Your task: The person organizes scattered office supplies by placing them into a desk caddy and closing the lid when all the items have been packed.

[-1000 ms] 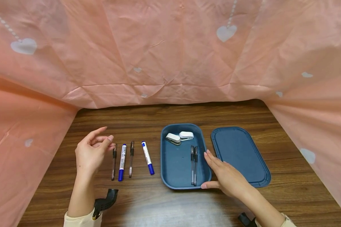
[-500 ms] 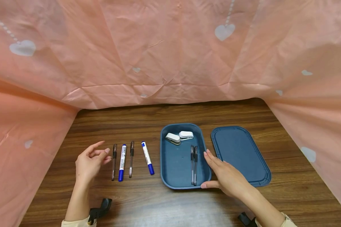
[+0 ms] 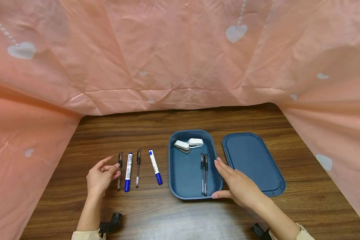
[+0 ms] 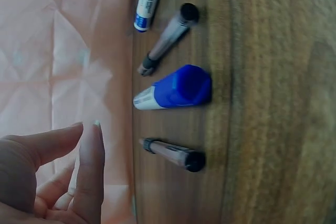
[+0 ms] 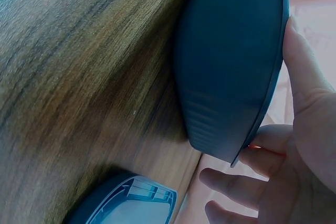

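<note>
The left hand (image 3: 100, 178) hovers at the leftmost black pen (image 3: 119, 181), its fingers bent loosely and parted. In the left wrist view a gap separates the thumb and fingertips of the left hand (image 4: 63, 177) from that pen (image 4: 176, 154). To the right lie a blue-and-white marker (image 3: 128, 171), another black pen (image 3: 138, 168) and a second marker (image 3: 155, 166). With its fingers extended, the right hand (image 3: 241, 186) touches the right rim of the blue box (image 3: 180, 190). Inside the box are two white staplers (image 3: 182, 145) and two black pens (image 3: 202, 173).
A blue lid (image 3: 253, 163) lies flat right of the box on the wooden table (image 3: 156, 220). Pink cloth (image 3: 180, 60) with pale hearts stands around the back and both sides. Each wrist wears a black mount.
From above, the left hand has come down toward the table and lately shifted right to the leftmost pen. The right hand stays at the box rim.
</note>
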`<action>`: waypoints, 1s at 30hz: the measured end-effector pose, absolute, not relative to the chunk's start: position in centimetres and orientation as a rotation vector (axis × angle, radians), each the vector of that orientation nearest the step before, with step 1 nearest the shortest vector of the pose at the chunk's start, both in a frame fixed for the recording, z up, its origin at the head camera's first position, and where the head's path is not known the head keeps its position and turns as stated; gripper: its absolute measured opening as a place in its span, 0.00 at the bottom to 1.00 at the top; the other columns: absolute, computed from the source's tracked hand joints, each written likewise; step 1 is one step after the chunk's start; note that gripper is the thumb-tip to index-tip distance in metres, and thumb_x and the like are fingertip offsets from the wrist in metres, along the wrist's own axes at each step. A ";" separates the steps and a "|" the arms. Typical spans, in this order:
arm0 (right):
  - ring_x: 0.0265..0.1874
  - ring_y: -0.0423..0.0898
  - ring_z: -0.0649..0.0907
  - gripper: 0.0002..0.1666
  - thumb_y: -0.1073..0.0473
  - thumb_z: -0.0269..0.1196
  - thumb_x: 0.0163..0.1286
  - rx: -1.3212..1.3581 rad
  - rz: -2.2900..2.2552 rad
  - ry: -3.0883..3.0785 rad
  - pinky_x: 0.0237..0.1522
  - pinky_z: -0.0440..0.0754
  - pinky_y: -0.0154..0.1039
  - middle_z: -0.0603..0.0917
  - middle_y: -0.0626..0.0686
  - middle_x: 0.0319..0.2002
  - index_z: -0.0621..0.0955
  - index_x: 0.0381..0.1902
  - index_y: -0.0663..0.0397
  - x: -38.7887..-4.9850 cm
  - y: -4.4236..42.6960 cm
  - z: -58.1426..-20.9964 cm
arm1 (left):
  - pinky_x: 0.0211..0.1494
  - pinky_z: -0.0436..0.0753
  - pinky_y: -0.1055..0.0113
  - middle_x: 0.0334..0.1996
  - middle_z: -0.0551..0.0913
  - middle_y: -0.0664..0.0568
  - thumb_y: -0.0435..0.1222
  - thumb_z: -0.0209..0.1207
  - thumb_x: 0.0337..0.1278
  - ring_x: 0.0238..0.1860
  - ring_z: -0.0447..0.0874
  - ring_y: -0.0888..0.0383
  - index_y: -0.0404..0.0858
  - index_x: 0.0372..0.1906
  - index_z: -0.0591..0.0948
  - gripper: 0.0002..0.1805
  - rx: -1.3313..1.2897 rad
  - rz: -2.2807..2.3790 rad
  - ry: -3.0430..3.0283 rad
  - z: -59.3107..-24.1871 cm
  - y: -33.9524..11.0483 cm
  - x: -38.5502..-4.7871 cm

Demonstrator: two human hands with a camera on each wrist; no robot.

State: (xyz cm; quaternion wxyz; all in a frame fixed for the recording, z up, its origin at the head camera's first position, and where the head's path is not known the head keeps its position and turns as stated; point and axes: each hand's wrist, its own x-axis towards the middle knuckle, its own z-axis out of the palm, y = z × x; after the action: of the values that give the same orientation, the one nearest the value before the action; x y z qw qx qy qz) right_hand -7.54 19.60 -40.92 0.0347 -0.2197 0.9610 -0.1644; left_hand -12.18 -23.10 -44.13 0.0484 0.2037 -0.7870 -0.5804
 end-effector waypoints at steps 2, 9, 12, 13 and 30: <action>0.66 0.61 0.71 0.56 0.35 0.66 0.55 -0.672 -0.505 2.950 0.59 0.73 0.63 0.60 0.61 0.73 0.61 0.73 0.61 -7.5 19.6 -41.0 | 0.33 0.85 0.72 0.23 0.84 0.63 0.30 0.61 0.60 0.23 0.85 0.69 0.35 0.66 0.71 0.27 0.625 -1.746 -2.437 -44.3 -23.2 -12.1; 0.67 0.61 0.71 0.57 0.35 0.66 0.55 -0.660 -0.501 2.940 0.60 0.72 0.63 0.60 0.61 0.74 0.61 0.73 0.60 -7.5 19.6 -40.9 | 0.34 0.85 0.72 0.24 0.84 0.61 0.30 0.62 0.59 0.24 0.86 0.68 0.33 0.67 0.70 0.30 0.647 -1.700 -2.491 -44.8 -23.5 -12.1; 0.67 0.61 0.71 0.57 0.35 0.66 0.55 -0.663 -0.503 2.942 0.60 0.72 0.63 0.60 0.61 0.74 0.61 0.73 0.60 -7.5 19.6 -40.9 | 0.33 0.85 0.73 0.24 0.84 0.61 0.30 0.62 0.59 0.24 0.85 0.69 0.32 0.66 0.70 0.29 0.661 -1.679 -2.500 -45.0 -23.5 -12.1; 0.66 0.61 0.71 0.57 0.35 0.66 0.55 -0.665 -0.504 2.944 0.59 0.72 0.63 0.60 0.61 0.74 0.61 0.73 0.61 -7.5 19.6 -40.9 | 0.33 0.85 0.73 0.23 0.83 0.62 0.31 0.62 0.59 0.24 0.85 0.69 0.33 0.66 0.71 0.29 0.668 -1.674 -2.503 -45.1 -23.5 -12.1; 0.67 0.61 0.71 0.56 0.35 0.66 0.56 -0.680 -0.493 2.954 0.60 0.73 0.62 0.60 0.61 0.74 0.61 0.73 0.61 -7.6 19.7 -41.0 | 0.29 0.84 0.74 0.25 0.85 0.58 0.33 0.66 0.54 0.23 0.85 0.66 0.33 0.63 0.73 0.30 0.681 -1.517 -2.593 -46.2 -23.4 -12.3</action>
State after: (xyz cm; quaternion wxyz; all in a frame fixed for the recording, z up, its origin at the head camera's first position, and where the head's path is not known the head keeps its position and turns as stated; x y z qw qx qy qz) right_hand -7.60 19.65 -41.02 0.0352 -0.2212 0.9613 -0.1604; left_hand -12.26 -23.43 -46.21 0.0307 0.2211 -0.8414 -0.4921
